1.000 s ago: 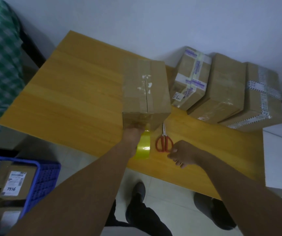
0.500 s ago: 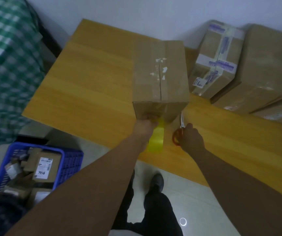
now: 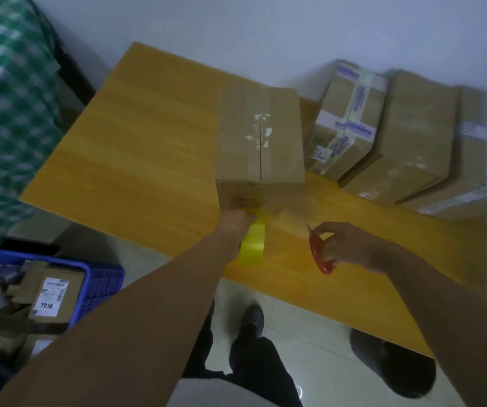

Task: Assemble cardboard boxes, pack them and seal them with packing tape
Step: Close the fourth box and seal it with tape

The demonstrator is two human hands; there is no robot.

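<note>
A closed cardboard box (image 3: 258, 136) stands on the wooden table (image 3: 136, 160), its top seam under clear tape with white label scraps. My left hand (image 3: 236, 220) is at the box's near face and grips a yellow roll of packing tape (image 3: 253, 243), whose strip runs up onto the box. My right hand (image 3: 340, 245) holds red-handled scissors (image 3: 318, 255) lifted off the table, to the right of the roll; the blades are blurred.
Three sealed cardboard boxes (image 3: 412, 136) lean in a row against the wall at the table's right. A blue crate (image 3: 101, 283) of small parcels sits on the floor at the left. A green checked cloth (image 3: 4, 113) hangs at the far left. My shoes show below the table edge.
My right hand has picked the scissors up off the table and lifted them toward me. My left hand keeps the tape roll at the box's near face.
</note>
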